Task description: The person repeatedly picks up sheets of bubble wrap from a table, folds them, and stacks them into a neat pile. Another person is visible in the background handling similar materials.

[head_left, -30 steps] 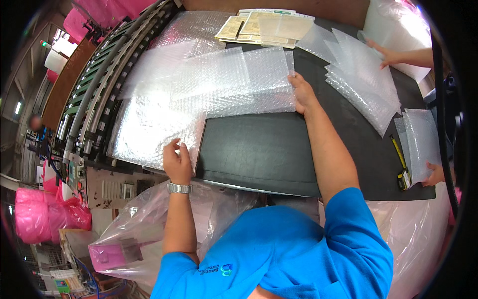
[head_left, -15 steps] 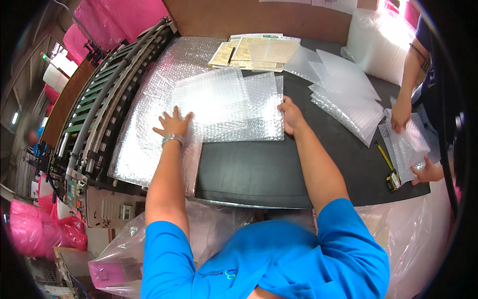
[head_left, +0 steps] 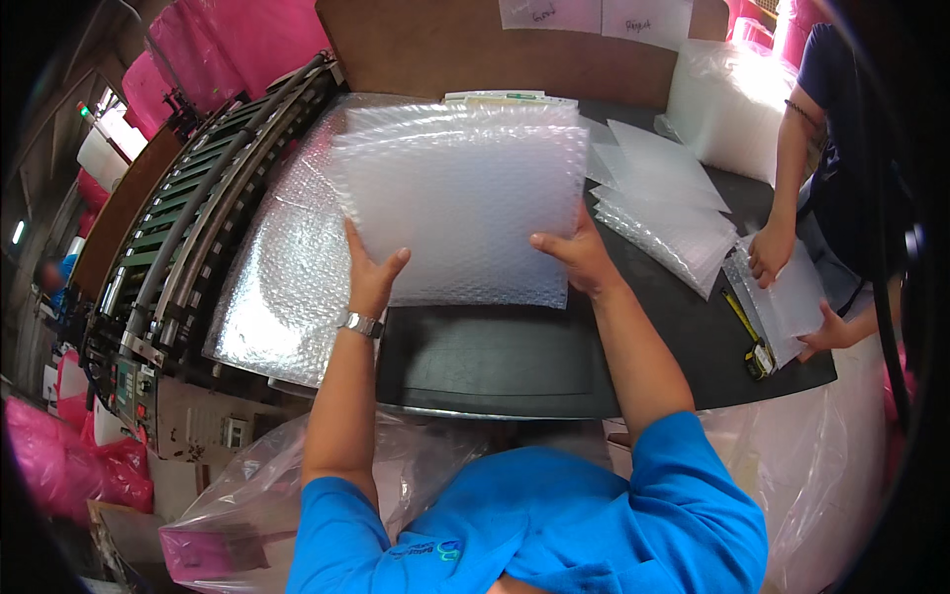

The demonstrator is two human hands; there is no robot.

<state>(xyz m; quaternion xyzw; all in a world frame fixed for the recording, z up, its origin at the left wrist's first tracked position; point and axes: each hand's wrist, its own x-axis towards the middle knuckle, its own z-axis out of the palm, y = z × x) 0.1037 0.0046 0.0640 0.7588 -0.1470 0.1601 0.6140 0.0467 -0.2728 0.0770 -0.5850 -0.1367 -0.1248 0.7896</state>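
Observation:
Between my two hands, a stack of clear bubble-wrap bags (head_left: 460, 218) is held up, tilted, above the black tabletop (head_left: 485, 361). My left hand (head_left: 372, 277), with a metal watch on the wrist, grips the stack's left edge, thumb in front. At the opposite edge my right hand (head_left: 579, 255) is closed on it the same way, fingers mostly hidden behind. To the left lies a large shiny bubble-wrap sheet (head_left: 272, 282) on the table. More bubble-wrap bags (head_left: 673, 233) are fanned out on the right.
On the right a co-worker's hands (head_left: 772, 255) handle another bubble-wrap piece (head_left: 789, 302), beside a yellow tape measure (head_left: 758, 358). A roller conveyor (head_left: 188, 208) runs along the left. A brown board (head_left: 426, 49) closes the back, near a big white bundle (head_left: 727, 109).
The bags that lay spread on the sheet are now gathered and lifted in both my hands. My left hand has gone from spread flat to gripping. The co-worker's piece now lies flatter.

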